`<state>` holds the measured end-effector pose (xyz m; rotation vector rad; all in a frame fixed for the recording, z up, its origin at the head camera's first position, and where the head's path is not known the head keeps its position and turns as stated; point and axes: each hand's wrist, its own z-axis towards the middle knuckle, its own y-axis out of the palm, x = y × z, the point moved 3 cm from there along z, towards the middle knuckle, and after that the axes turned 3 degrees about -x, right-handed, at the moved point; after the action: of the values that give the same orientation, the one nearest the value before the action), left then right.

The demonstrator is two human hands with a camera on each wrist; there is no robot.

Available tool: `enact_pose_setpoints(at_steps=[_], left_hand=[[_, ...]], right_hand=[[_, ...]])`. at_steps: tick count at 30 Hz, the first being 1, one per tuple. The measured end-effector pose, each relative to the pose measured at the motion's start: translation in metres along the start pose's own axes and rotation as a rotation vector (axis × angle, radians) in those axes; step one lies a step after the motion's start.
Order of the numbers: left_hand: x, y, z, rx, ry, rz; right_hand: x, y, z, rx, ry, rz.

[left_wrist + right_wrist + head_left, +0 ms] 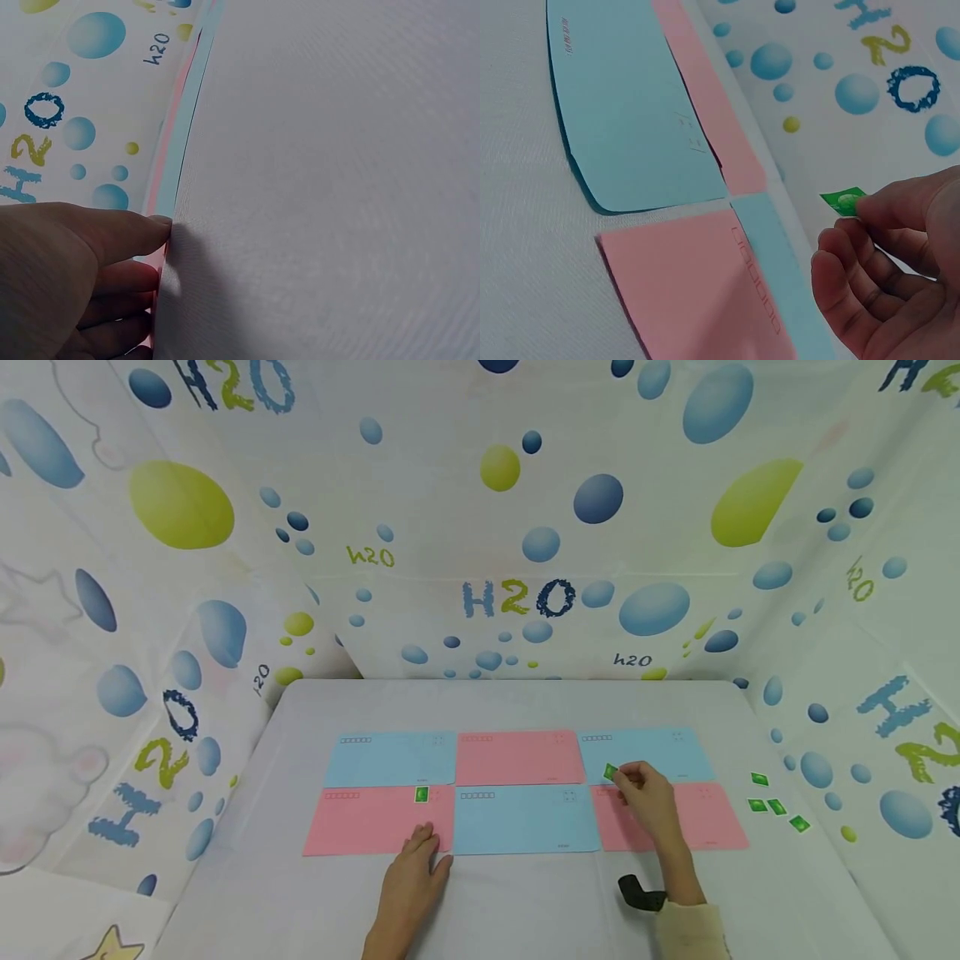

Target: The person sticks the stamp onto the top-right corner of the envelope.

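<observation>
Pinched between the thumb and index finger of my right hand [647, 797] is a small green stamp [843, 201]. In the head view that hand is over the right end of two rows of envelopes, and the stamp overlaps the lower left of the back-right blue envelope [652, 752]. My left hand [411, 881] rests with extended fingers on the near edge of the front-left pink envelope [360, 822]. Another green stamp [422, 794] lies at that envelope's upper right corner.
Several loose green stamps [777, 807] lie on the white table at the right. Between the outer envelopes are a pink envelope [517, 758] behind and a blue envelope [525, 822] in front. A black strap [639, 893] shows at the right wrist. Patterned cloth surrounds the table.
</observation>
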<state>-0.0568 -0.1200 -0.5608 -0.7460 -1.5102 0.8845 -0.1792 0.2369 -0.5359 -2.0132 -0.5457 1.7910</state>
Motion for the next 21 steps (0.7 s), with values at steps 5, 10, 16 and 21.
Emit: enact_pose_setpoints(at_steps=[5, 10, 16, 21], left_hand=[[0.0, 0.0, 0.0, 0.002, 0.001, -0.003], [-0.001, 0.0, 0.001, 0.021, 0.011, 0.004], [0.0, 0.0, 0.001, 0.032, 0.019, 0.007], [0.001, 0.0, 0.001, 0.039, 0.017, 0.004]], right_hand=[[0.0, 0.012, 0.002, -0.017, -0.02, 0.011], [0.0, 0.024, 0.005, -0.039, -0.013, 0.033], [-0.002, 0.037, 0.006, -0.059, -0.009, 0.035], [-0.004, 0.046, 0.006, -0.084, -0.005, 0.037]])
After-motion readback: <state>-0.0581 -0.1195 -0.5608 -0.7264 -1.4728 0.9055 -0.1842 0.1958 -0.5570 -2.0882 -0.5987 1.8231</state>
